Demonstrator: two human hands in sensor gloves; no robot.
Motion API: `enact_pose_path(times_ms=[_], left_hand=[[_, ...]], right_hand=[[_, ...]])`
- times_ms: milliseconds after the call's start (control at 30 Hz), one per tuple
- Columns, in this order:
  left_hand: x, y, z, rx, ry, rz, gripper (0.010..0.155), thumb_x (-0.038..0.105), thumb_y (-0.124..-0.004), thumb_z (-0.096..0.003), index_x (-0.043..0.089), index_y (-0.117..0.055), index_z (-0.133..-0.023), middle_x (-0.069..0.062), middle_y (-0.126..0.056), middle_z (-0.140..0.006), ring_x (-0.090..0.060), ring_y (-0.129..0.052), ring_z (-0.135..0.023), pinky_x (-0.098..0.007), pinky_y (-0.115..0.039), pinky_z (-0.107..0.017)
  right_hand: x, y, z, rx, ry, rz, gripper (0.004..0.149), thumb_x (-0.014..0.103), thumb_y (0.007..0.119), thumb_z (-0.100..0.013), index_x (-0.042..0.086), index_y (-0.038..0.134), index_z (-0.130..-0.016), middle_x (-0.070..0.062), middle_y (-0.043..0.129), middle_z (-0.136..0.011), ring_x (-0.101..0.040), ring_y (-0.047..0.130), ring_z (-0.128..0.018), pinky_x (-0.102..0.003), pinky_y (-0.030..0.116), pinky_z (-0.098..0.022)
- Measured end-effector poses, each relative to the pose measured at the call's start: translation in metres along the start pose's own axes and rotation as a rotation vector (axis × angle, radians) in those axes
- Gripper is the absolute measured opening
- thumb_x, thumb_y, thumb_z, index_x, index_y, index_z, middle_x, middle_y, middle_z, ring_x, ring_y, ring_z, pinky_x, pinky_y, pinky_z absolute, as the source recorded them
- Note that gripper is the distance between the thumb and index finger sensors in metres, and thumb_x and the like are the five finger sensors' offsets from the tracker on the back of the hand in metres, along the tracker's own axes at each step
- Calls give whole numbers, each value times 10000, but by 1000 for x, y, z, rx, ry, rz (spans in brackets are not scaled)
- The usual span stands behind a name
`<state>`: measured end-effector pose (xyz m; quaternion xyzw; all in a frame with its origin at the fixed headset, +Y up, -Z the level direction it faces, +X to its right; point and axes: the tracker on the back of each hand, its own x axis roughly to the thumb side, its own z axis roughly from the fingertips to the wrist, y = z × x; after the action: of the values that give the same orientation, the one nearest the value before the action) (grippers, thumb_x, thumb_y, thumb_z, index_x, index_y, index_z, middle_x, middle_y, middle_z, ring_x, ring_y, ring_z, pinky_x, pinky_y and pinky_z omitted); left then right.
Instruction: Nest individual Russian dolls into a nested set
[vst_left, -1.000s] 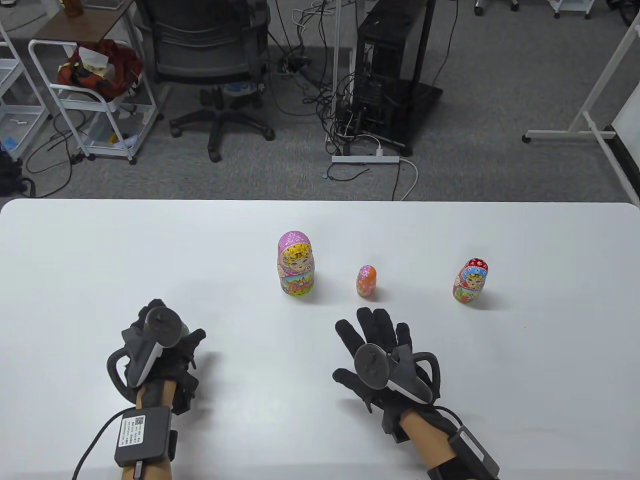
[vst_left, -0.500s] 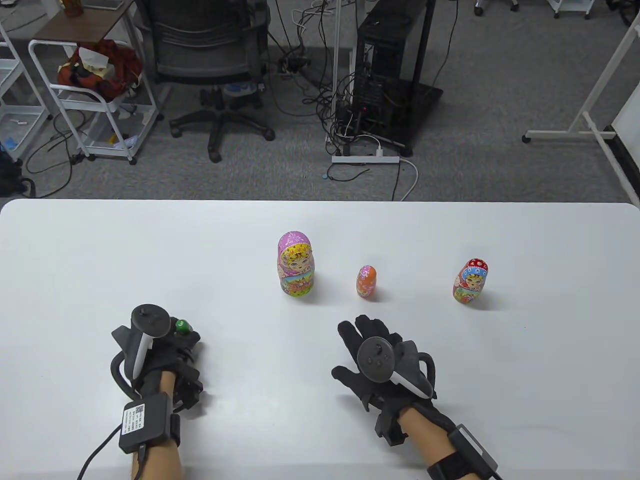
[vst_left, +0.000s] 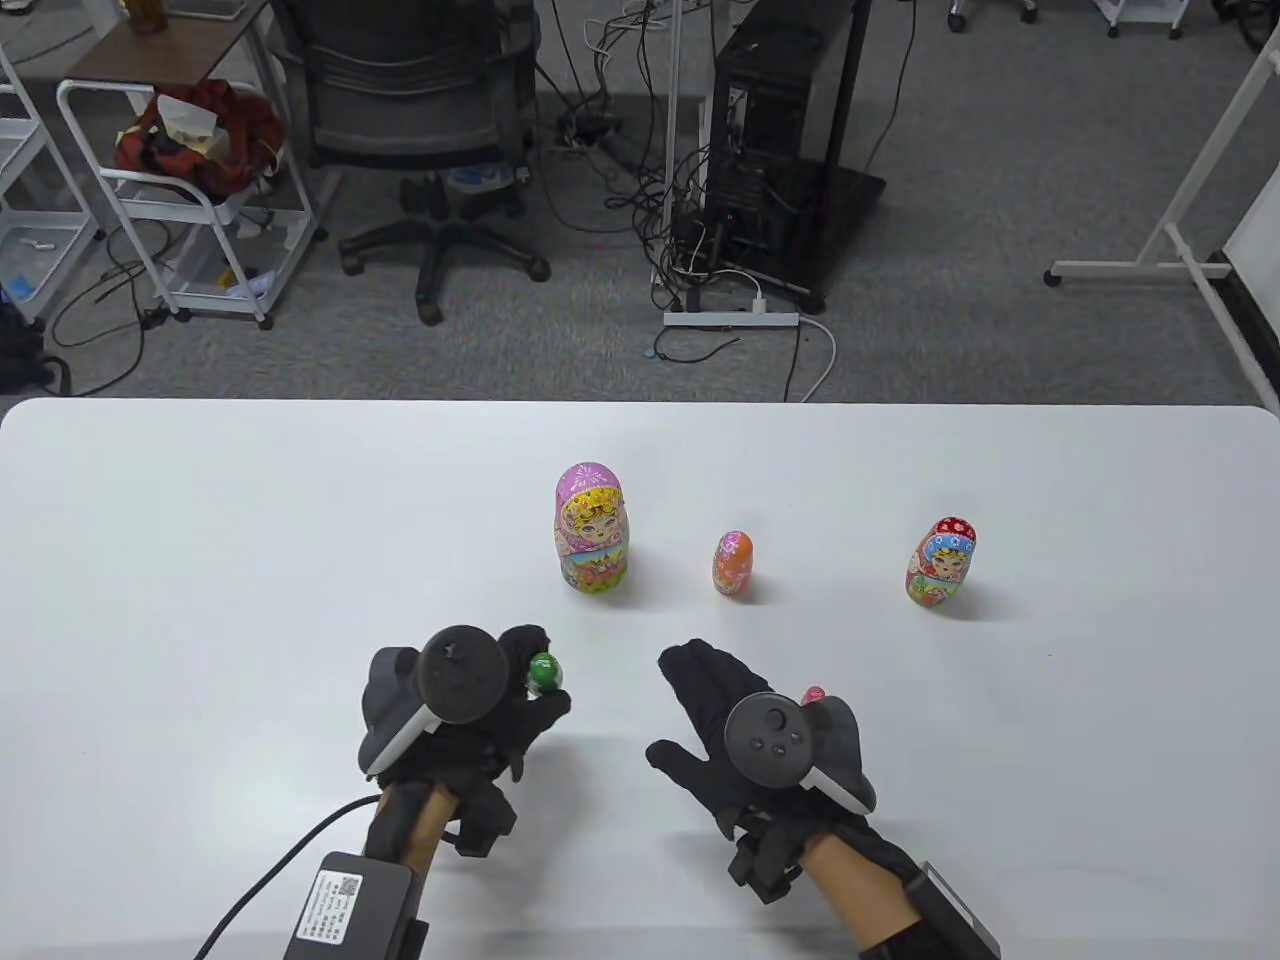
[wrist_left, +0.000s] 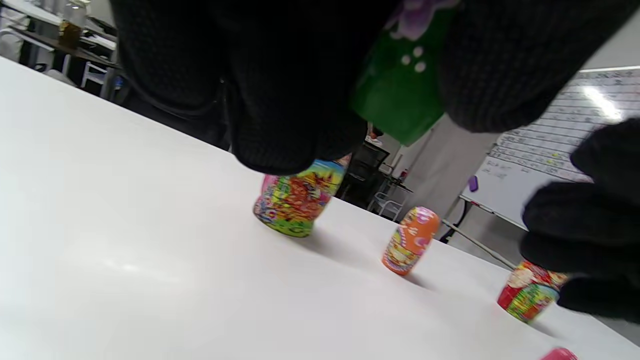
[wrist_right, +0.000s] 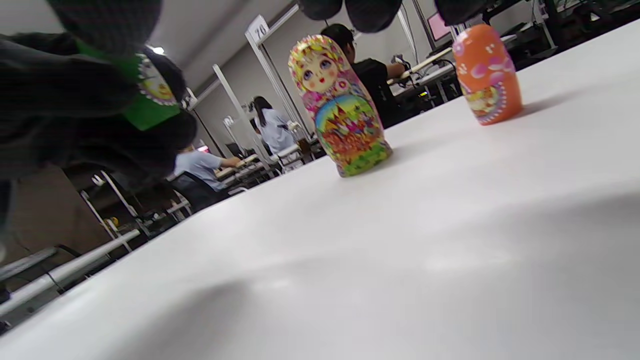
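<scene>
- Step in hand, by my reading: the left hand (vst_left: 470, 700) carries the green doll (vst_left: 543, 672), gripped in its fingers above the table (vst_left: 200, 560). The right hand (vst_left: 740, 735) is spread flat, holding nothing; a small pink piece (vst_left: 812, 693) lies beside it.
- Next move likely calls for opening a larger doll.
- Pink doll (vst_left: 591, 527), orange doll (vst_left: 732, 562) and red doll (vst_left: 941, 561) stand upright, closed, well apart in a row.

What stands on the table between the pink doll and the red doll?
The small orange doll stands upright between the pink doll and the red doll, apart from both; the table view shows it.
</scene>
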<state>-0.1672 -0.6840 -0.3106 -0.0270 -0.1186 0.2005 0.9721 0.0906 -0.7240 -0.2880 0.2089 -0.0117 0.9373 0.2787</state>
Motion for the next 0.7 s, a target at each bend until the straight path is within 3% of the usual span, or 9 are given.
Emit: enact_pose_path(times_ms=[133, 367, 500, 700], left_hand=[[25, -7, 7, 28, -53, -63, 716, 599, -846, -385, 341, -571, -994, -17, -865, -874, -161, -929, -696, -513, -738, -645], [47, -29, 22, 206, -134, -155, 739, 619, -888, -329, 288, -644, -944, 18, -878, -798, -112, -923, -625, -483, -769, -626], [48, -35, 26, 193, -150, -153, 745, 619, -899, -316, 277, -654, -931, 27, -897, -765, -93, -936, -591, -469, -791, -609], [45, -40, 29, 206, -194, -196, 728, 603, -880, -335, 261, -677, -946, 30, -919, -794, -101, -969, -614, -461, -805, -603]], right_hand=[[7, -7, 4, -47, -56, -59, 794, 583, 687, -454, 391, 154, -1011, -44, 375, -1143, -304, 590, -1033, -573, 567, -732], [17, -6, 6, -64, -110, -113, 666, 523, 690, -477, 501, 259, -985, -42, 609, -1073, -270, 822, -880, -504, 716, -641], [21, -6, 7, -68, -124, -81, 522, 448, 712, -489, 427, 513, -971, -26, 739, -990, -248, 892, -802, -485, 751, -606], [21, -7, 7, -80, -132, -63, 516, 422, 740, -480, 336, 568, -959, -43, 762, -967, -246, 902, -778, -469, 758, -602]])
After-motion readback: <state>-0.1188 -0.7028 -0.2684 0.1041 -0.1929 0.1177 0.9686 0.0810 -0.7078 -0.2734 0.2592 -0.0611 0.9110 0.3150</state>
